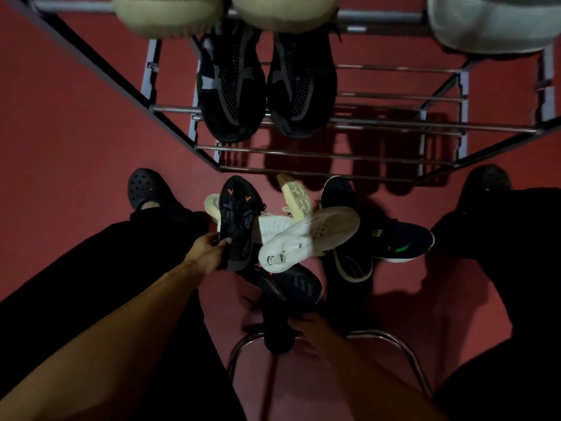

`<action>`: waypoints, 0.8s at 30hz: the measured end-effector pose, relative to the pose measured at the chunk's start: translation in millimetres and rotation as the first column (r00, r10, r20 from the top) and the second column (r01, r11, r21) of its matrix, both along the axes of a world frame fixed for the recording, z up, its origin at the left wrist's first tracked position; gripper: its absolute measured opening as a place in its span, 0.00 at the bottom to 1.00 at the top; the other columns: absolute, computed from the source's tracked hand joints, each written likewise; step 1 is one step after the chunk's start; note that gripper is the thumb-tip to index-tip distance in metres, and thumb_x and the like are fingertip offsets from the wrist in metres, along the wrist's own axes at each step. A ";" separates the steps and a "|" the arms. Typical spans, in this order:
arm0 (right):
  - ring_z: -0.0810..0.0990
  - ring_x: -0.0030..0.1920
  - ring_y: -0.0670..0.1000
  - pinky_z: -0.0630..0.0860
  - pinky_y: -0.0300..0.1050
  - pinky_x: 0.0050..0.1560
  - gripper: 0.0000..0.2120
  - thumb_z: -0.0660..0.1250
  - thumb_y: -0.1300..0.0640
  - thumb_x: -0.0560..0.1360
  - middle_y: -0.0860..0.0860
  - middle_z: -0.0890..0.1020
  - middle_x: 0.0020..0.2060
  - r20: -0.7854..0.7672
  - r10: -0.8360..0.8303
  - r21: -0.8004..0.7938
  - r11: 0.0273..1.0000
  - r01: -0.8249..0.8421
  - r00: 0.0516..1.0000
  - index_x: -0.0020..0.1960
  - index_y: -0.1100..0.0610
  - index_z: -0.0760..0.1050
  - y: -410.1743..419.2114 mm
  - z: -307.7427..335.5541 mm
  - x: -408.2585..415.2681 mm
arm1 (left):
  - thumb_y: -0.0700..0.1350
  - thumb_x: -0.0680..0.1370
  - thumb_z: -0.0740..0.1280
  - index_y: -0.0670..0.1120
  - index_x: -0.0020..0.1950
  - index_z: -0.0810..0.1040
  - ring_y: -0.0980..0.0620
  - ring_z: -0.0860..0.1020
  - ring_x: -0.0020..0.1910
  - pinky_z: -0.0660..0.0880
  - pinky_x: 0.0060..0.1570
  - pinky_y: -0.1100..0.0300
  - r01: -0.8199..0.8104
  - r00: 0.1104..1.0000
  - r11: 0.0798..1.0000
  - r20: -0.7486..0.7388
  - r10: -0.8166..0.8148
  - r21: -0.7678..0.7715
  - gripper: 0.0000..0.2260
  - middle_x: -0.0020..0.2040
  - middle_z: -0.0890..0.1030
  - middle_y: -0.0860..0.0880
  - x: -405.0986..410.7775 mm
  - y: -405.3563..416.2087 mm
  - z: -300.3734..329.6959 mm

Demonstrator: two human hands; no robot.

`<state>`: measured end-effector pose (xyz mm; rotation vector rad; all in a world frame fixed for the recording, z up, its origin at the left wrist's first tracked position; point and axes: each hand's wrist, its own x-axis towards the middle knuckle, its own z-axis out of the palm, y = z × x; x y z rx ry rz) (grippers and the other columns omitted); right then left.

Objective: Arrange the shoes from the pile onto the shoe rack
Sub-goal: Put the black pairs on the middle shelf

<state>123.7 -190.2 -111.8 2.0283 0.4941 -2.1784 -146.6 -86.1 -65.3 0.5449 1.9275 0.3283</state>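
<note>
The left hand (209, 249) has its fingers curled round the heel end of a dark trainer with orange marks on its sole (236, 220), tipped sole-up at the left edge of the pile (303, 235) on the floor. A shoe like this looks light, with a soft knitted upper and a springy rubber sole; the heel is the firmest place to take it, and the grip there seems sound. The right hand (306, 325) is low and near the body, closed on a second dark shoe (285, 299) at its heel or collar; that part is dim and blurred, so I cannot tell exactly how the fingers lie.

The pile holds a white trainer (306, 238) lying across the others, a pale sole (296, 196) turned up behind it, and a navy shoe with green flashes (400, 241) to the right. They overlap, so lifting one may drag a neighbour.

Just beyond stands the shoe rack (334, 150), made of thin metal bars. A black pair (267, 86) sits on a lower tier, pale shoes (224, 13) above. Bars to the right of the black pair are bare. Shoes could slip between the rails if set crooked.

The floor (76, 132) is smooth and red. The person sits on a metal-framed stool (394, 338), feet in black clogs (145, 186) spread wide.
</note>
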 end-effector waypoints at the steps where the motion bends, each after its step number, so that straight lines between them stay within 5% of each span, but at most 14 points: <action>1: 0.78 0.42 0.47 0.76 0.32 0.38 0.05 0.68 0.66 0.76 0.52 0.80 0.43 0.001 -0.020 0.001 1.000 0.020 1.000 0.51 0.62 0.78 -5.5 -7.2 -8.8 | 0.44 0.83 0.64 0.38 0.67 0.76 0.52 0.81 0.40 0.77 0.28 0.69 0.008 1.000 1.000 0.002 -0.008 0.002 0.15 0.55 0.82 0.42 -2.0 -0.9 -0.6; 4: 0.80 0.45 0.52 0.78 0.44 0.54 0.14 0.73 0.68 0.72 0.59 0.83 0.51 0.011 -0.037 0.026 0.999 0.036 0.999 0.57 0.66 0.79 -16.8 -23.3 -27.3 | 0.45 0.83 0.64 0.40 0.67 0.76 0.47 0.83 0.46 0.80 0.35 0.63 0.004 1.000 1.000 0.017 -0.004 0.006 0.15 0.56 0.82 0.44 -5.5 -3.7 -4.3; 9: 0.76 0.59 0.50 0.70 0.39 0.57 0.18 0.73 0.63 0.73 0.51 0.77 0.58 0.085 0.003 0.006 1.000 -0.004 0.996 0.62 0.65 0.77 -22.3 -30.8 -42.1 | 0.47 0.81 0.67 0.42 0.67 0.77 0.45 0.83 0.52 0.80 0.49 0.54 -0.037 0.998 0.999 0.045 0.036 0.019 0.16 0.59 0.83 0.44 -11.4 -6.7 -11.8; 13: 0.70 0.70 0.54 0.63 0.44 0.72 0.26 0.72 0.54 0.74 0.52 0.70 0.71 0.063 -0.039 -0.013 0.999 0.039 0.997 0.69 0.63 0.72 -23.5 -32.7 -49.7 | 0.48 0.81 0.67 0.43 0.67 0.77 0.44 0.83 0.55 0.80 0.56 0.49 -0.050 0.996 0.999 0.072 0.049 0.016 0.16 0.60 0.82 0.44 -13.3 -5.0 -13.4; 15: 0.70 0.71 0.55 0.62 0.49 0.74 0.37 0.78 0.45 0.67 0.53 0.70 0.72 0.019 -0.072 -0.024 0.997 0.073 0.997 0.70 0.60 0.72 -43.2 -71.0 -35.4 | 0.48 0.81 0.67 0.43 0.67 0.78 0.45 0.83 0.54 0.80 0.55 0.51 -0.056 0.996 0.998 0.074 0.054 0.017 0.16 0.59 0.83 0.44 -13.1 -4.8 -13.3; 18: 0.77 0.64 0.53 0.72 0.51 0.68 0.46 0.81 0.33 0.49 0.50 0.80 0.63 -0.038 -0.123 -0.021 0.992 0.122 0.992 0.63 0.53 0.79 -46.5 -77.9 -14.5 | 0.47 0.81 0.67 0.43 0.67 0.77 0.45 0.82 0.51 0.79 0.48 0.55 -0.044 0.997 0.999 0.069 0.043 0.008 0.16 0.59 0.82 0.44 -13.3 -4.5 -11.4; 20: 0.84 0.54 0.49 0.80 0.41 0.51 0.31 0.80 0.41 0.61 0.51 0.84 0.55 -0.120 -0.134 -0.073 0.989 0.126 0.984 0.58 0.56 0.82 -6.8 -3.6 -22.4 | 0.46 0.82 0.67 0.42 0.66 0.77 0.44 0.82 0.50 0.78 0.46 0.56 -0.035 0.998 0.999 0.056 0.034 0.002 0.15 0.57 0.82 0.43 -12.4 -3.5 -8.6; 22: 0.84 0.35 0.45 0.76 0.35 0.31 0.14 0.73 0.49 0.74 0.50 0.86 0.39 -0.227 -0.120 -0.125 0.988 0.093 0.967 0.50 0.60 0.82 18.3 26.7 -16.0 | 0.46 0.82 0.66 0.41 0.65 0.78 0.45 0.82 0.45 0.77 0.45 0.57 -0.032 0.999 0.999 0.042 0.032 0.002 0.14 0.55 0.83 0.41 -9.1 -2.2 -4.0; 24: 0.77 0.24 0.45 0.71 0.36 0.25 0.14 0.71 0.49 0.75 0.48 0.80 0.28 -0.257 -0.138 -0.173 0.980 0.095 0.956 0.44 0.60 0.78 45.1 39.1 -3.2 | 0.45 0.82 0.66 0.41 0.64 0.79 0.45 0.81 0.43 0.77 0.41 0.59 -0.027 0.999 0.999 0.025 0.027 0.018 0.13 0.53 0.84 0.41 -5.1 -2.4 4.7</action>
